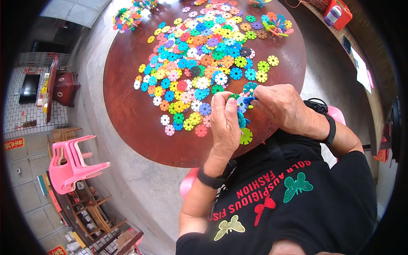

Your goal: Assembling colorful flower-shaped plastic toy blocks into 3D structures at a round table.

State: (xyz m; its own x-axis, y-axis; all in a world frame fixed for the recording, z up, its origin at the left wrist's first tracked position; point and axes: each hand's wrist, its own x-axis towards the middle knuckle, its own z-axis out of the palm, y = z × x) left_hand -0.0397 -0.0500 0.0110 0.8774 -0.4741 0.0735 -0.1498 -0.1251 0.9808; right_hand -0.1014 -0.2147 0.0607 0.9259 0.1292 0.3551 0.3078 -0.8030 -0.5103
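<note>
My left hand [225,121] is closed on a small cluster of joined notched plastic discs [242,108], mostly blue and green, over the table's near edge. From the other side, my right hand [282,108] pinches a blue notched disc [250,88] against that cluster. Fingers hide part of it, so I cannot tell which discs are slotted together. A lime notched disc [246,136] shows just below the cluster. Beyond my hands, many loose notched discs [195,63] in mixed colours lie spread over the round brown table [131,127].
Finished-looking disc balls [127,20] and a spiky disc cluster [276,25] stand toward the table's far side. Pink plastic stools [70,163] are stacked on the floor at left. A red container [338,15] sits on a side surface at far right.
</note>
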